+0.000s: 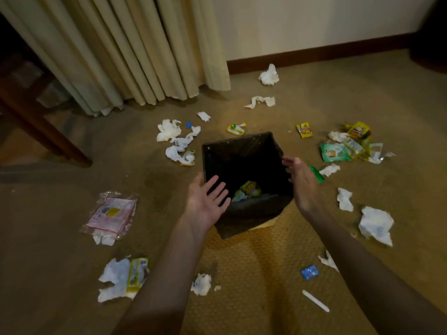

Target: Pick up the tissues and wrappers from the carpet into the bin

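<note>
Black square bin (244, 146) (yellow wrapper (249, 189) inside) amid tissues (268, 74) scattered on carpet (266, 250)
</note>
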Motion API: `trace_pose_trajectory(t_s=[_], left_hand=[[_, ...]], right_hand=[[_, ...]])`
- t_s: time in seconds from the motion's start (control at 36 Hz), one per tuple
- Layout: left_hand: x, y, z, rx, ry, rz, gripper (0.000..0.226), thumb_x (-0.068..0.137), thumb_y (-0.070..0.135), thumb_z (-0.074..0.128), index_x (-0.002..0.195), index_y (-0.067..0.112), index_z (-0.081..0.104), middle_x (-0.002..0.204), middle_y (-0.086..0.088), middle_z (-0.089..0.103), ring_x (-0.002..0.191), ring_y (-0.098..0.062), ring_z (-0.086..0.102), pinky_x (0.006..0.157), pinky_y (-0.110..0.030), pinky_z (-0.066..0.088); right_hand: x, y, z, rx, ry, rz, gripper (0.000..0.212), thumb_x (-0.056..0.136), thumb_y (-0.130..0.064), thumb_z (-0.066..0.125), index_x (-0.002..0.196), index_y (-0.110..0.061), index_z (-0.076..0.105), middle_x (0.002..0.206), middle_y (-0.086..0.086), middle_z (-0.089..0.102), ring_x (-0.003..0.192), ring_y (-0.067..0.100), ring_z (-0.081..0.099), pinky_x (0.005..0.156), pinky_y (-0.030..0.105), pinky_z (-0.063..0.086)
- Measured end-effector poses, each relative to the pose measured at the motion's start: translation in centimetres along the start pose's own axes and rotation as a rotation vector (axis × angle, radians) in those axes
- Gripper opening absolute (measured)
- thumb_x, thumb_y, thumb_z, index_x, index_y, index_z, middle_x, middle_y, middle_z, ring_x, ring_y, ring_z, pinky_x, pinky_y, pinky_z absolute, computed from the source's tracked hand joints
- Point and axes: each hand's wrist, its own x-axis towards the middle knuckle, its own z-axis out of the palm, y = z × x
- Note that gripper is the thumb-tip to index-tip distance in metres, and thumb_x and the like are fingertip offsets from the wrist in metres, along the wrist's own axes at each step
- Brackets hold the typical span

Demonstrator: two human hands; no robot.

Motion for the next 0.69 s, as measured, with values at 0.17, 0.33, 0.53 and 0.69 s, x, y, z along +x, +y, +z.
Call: trace_pose_trajectory(t_s=[0.17, 0.33, 0.53, 0.69], left_hand=[[-1.4, -6.7, -2.4, -0.141, -0.046, -0.068, 0.034, 0.096, 0.033, 0.047, 0.112, 0.008, 0.064, 0.110, -0.013, 0.068, 0.105, -0.028, 0.061, 0.076, -0.036, 0.046], [1.0, -17.3, -4.2, 0.360, 0.086, -0.056, 0.027, 0.100, 0.025, 0.042, 0.113, 0.010, 0.060, 0.105, -0.004, 0.069, 0.096, -0.019, 0.062, 0.078, -0.032, 0.045], [2.9, -28.2, -10.9, 1.185, 0.140, 0.264, 0.032, 0.093, 0.016, 0.056, 0.125, 0.011, 0.054, 0.126, -0.008, 0.057, 0.114, -0.016, 0.054, 0.100, -0.028, 0.040], [3.9, -32.1, -15.1, 1.594, -0.057, 0.513, 0.047, 0.091, 0.014, 0.049, 0.137, 0.007, 0.047, 0.148, -0.007, 0.039, 0.139, -0.022, 0.032, 0.116, -0.039, 0.021]], right_hand=[[-7.6, 7.5, -3.9, -0.113, 0.140, 0.010, 0.049, 0.100, -0.052, 0.025, 0.126, -0.025, 0.056, 0.122, -0.007, 0.058, 0.113, 0.008, 0.053, 0.091, 0.029, 0.040], [-14.0, 17.6, -6.4, -0.373, 0.074, 0.241, 0.026, 0.099, -0.013, 0.047, 0.122, -0.005, 0.056, 0.118, 0.013, 0.056, 0.108, 0.028, 0.055, 0.092, 0.042, 0.047], [-20.1, 24.6, -8.6, -0.727, 0.032, 0.412, 0.037, 0.083, -0.012, 0.070, 0.117, -0.001, 0.059, 0.119, 0.022, 0.050, 0.111, 0.037, 0.047, 0.096, 0.044, 0.038], [-20.1, 27.0, -9.8, -0.683, 0.034, 0.457, 0.041, 0.083, -0.027, 0.072, 0.120, -0.016, 0.057, 0.132, 0.014, 0.044, 0.122, 0.032, 0.038, 0.100, 0.041, 0.031]])
